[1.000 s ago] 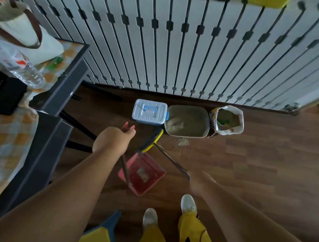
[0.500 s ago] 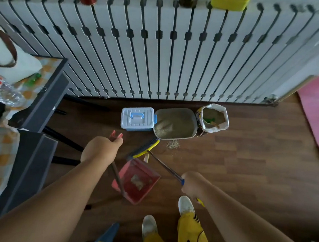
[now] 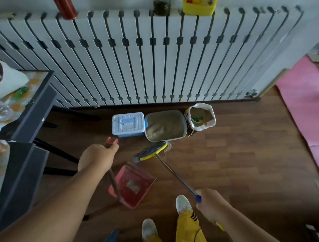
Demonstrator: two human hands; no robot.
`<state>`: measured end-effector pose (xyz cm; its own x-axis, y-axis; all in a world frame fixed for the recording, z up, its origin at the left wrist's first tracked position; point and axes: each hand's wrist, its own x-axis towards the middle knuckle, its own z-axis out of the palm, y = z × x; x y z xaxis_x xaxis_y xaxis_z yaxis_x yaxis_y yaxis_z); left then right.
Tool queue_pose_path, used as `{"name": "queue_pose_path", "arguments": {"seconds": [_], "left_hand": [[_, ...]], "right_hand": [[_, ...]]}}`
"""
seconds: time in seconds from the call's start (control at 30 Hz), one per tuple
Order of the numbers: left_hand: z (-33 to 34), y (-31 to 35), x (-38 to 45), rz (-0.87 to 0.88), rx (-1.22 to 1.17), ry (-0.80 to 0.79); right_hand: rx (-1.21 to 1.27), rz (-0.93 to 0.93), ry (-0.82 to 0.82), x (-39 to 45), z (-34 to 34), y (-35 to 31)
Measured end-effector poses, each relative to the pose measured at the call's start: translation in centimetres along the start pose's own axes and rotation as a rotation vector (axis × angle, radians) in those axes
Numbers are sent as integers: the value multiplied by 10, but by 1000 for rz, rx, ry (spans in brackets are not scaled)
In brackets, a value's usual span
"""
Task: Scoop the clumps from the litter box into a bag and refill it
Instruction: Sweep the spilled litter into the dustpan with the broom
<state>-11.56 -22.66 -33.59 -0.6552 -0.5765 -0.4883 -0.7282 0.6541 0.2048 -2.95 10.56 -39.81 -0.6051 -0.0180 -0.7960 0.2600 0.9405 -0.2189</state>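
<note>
A grey litter box filled with sandy litter stands on the wooden floor by the radiator. To its right is an open litter bag with a green scoop inside. A little spilled litter lies in front of the box. My left hand grips the pink handle of a red dustpan, which holds a small pile of litter. My right hand holds the long handle of a broom, whose yellow and grey head rests beside the spilled litter.
A white and blue lidded storage box sits left of the litter box. A dark table with bags and a bottle stands at the left. A pink mat lies at the right. Bottles stand on top of the white radiator.
The broom head has swung right, close to the spilled litter in front of the box. My right hand now clearly holds the broom handle. The view has tilted up.
</note>
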Motion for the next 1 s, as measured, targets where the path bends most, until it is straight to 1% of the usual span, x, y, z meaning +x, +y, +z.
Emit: {"name": "queue_pose_path", "arguments": {"seconds": [0.13,0.3,0.37,0.43,0.57,0.63,0.7,0.8,0.9,1.0], "left_hand": [[3,10,-9,79,-79,-12],[1,37,-18,199,12,44],[4,45,-18,204,74,61],[9,49,-17,204,132,58],[19,48,-16,206,197,44],[24,46,-16,186,205,29],[26,47,-16,171,207,30],[31,53,-13,185,198,47],[36,57,-14,220,205,66],[42,61,-14,246,201,61]], "right_hand": [[49,32,7,8,8,-13],[148,111,-5,24,10,-22],[132,133,-37,27,7,-23],[108,141,-34,24,2,-19],[210,109,35,1,13,-1],[232,128,66,-7,20,6],[279,152,75,0,20,4],[328,165,43,29,10,-4],[236,145,-8,48,5,-11],[112,112,-50,45,4,-11]]}}
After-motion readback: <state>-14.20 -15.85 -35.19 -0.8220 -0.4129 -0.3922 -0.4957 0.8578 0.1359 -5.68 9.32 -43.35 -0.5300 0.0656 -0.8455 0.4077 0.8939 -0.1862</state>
